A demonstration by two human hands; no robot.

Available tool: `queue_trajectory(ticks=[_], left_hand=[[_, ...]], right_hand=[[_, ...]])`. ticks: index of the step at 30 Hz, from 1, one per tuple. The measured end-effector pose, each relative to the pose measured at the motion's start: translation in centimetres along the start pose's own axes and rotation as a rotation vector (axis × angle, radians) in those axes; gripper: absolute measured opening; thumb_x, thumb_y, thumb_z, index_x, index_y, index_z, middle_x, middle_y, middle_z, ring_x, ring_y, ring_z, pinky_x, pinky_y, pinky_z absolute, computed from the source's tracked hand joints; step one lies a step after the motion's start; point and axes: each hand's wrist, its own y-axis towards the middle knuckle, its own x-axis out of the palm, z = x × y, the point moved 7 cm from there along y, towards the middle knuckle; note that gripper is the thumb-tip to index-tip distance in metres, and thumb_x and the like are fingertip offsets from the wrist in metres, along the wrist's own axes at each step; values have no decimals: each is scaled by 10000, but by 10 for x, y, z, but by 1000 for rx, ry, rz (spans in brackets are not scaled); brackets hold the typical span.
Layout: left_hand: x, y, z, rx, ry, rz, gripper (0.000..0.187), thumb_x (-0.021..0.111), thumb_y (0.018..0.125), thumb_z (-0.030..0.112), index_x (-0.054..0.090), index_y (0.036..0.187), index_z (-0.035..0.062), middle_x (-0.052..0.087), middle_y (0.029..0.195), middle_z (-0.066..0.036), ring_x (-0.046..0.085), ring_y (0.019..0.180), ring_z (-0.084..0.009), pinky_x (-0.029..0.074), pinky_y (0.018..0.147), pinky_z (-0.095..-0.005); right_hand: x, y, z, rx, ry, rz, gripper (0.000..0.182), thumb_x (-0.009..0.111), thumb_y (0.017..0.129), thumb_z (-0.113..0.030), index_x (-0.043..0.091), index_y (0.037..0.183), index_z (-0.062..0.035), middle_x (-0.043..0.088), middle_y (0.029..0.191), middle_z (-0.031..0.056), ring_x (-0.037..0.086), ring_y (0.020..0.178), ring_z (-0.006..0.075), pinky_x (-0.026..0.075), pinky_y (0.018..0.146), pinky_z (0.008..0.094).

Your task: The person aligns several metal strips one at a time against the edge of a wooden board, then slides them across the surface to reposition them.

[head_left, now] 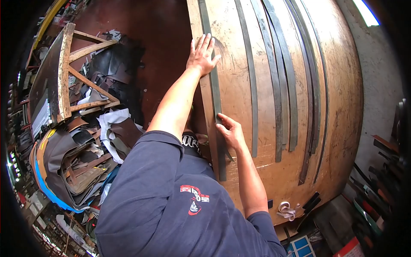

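Overall, wooden table [340, 85] fills the right half of the view; worn brown top, scratched in places. Dark blue shirt [150, 192] of the wearer across the lower centre, red and white print on it. Reddish-brown floor [158, 25] beyond the table's left edge. At left, heap of scraps [87, 160], mostly dark, some white and brown; above it, a wooden frame [65, 73] with diagonal braces.

Edge strip [216, 96]: long, dark, flat, lying lengthwise along the table's left edge, under both hands' reach. Other dark strips [249, 64] lie to its right, roughly lengthwise, some overlapping.

Left hand [203, 56]: palm down on the upper part of the edge strip, fingers extended and spread. Right hand [231, 130]: lower down, thumb and index at the same strip, fingers bent; cannot tell whether they pinch it. Hands well apart from each other.

Pale coiled ribbon [288, 211]: near the table's lower edge, beside a small black item [311, 202], identity unclear.
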Motion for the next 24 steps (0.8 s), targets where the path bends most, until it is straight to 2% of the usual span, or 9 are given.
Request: queue_trajectory(ticks=[11, 14, 24], left_hand=[[2, 0, -1, -14, -19, -2, 734, 400, 966, 530, 211, 1539, 113, 96, 1628, -64, 49, 1503, -198, 18, 1206, -480], [2, 1, -1, -7, 16, -19, 729, 367, 975, 536, 202, 1540, 106, 85, 1628, -68, 45, 1503, -220, 31, 1208, -480], [0, 1, 0, -18, -13, -37, 726, 373, 973, 530, 203, 1540, 110, 86, 1628, -65, 47, 1503, -221, 24, 1207, -482]], right_hand=[[0, -1, -3, 17, 8, -11, 469, 740, 852, -102, 611, 1302, -89, 650, 1008, 46, 578, 911, 113, 491, 859, 267], [0, 0, -2, 27, 10, -17, 471, 745, 849, -112, 612, 1300, -90, 653, 1013, 48, 580, 925, 114, 490, 871, 266], [0, -2, -9, -2, 10, 8, 462, 741, 851, -111, 615, 1295, -82, 639, 963, 14, 559, 876, 88, 486, 839, 248]])
